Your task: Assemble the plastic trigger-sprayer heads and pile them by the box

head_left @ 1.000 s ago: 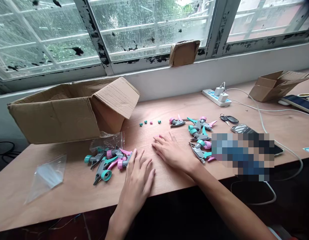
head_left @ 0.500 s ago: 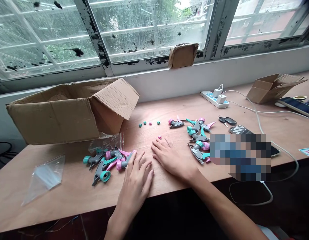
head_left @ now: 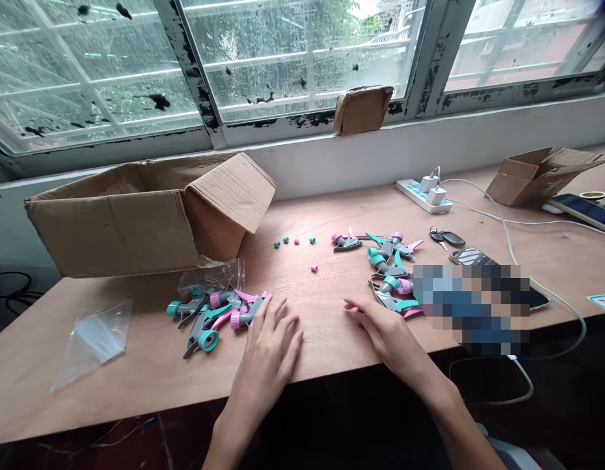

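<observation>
My left hand (head_left: 270, 343) rests with its fingers spread at the edge of a pile of spray trigger heads (head_left: 207, 341); its fingertips reach a pink and grey trigger head (head_left: 246, 315), and I cannot tell whether they press on it. My right hand (head_left: 387, 329) hovers low or rests over the wood, fingers stretched out and holding nothing, just left of a second group of trigger heads (head_left: 390, 284). Between and beyond both hands lies a small pink cap (head_left: 314, 268). Farther back are more small caps (head_left: 286, 240), green and pink, in a loose row.
An open cardboard box (head_left: 111, 232) stands at the back left, a clear plastic bag (head_left: 94, 339) in front of it. To the right are a phone (head_left: 468, 256), keys (head_left: 444, 238), a power strip (head_left: 424, 197) with cables and a smaller box (head_left: 522, 176). One patch is pixelated.
My right hand has drawn back to the right and nearer, away from the small pink cap, which stays on the table. My left hand has barely moved; the view has shifted slightly.
</observation>
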`<state>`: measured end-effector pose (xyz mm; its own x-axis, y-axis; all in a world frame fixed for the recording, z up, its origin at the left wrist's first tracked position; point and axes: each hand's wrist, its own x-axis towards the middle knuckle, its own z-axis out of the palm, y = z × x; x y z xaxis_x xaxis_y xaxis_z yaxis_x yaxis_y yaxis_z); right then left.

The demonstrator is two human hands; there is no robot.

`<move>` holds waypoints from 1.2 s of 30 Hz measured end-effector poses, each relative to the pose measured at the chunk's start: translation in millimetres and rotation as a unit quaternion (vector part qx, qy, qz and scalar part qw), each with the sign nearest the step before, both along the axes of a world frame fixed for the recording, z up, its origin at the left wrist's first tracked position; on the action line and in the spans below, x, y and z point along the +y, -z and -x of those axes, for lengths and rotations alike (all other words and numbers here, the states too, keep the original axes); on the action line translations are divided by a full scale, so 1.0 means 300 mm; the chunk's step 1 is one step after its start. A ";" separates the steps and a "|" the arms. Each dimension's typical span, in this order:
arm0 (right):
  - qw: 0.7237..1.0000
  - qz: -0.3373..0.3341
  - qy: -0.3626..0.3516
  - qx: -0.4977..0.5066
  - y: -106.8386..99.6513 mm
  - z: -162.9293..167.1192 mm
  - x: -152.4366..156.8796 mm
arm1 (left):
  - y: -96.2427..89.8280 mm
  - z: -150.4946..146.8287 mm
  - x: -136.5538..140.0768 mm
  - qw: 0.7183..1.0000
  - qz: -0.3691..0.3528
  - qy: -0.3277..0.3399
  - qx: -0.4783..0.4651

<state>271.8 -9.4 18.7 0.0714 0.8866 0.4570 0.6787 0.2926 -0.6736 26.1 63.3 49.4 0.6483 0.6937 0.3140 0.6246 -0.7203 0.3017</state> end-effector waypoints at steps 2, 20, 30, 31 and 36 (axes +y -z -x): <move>0.999 0.029 0.045 -0.006 -0.005 -0.007 -0.027 | -0.002 0.001 -0.001 1.000 0.004 0.004 0.005; 0.920 0.228 0.268 -0.173 -0.032 -0.178 -0.186 | 0.004 0.001 0.004 1.000 0.011 0.006 0.020; 0.906 0.251 0.317 -0.124 -0.024 -0.236 -0.122 | 0.005 0.006 0.001 1.000 0.012 0.003 0.025; 0.904 0.247 0.323 -0.129 -0.022 -0.234 -0.120 | 0.005 0.006 0.001 1.000 0.011 0.003 0.027; 0.905 0.224 0.338 -0.131 -0.015 -0.211 -0.118 | 0.005 0.004 0.000 1.000 0.010 0.004 0.027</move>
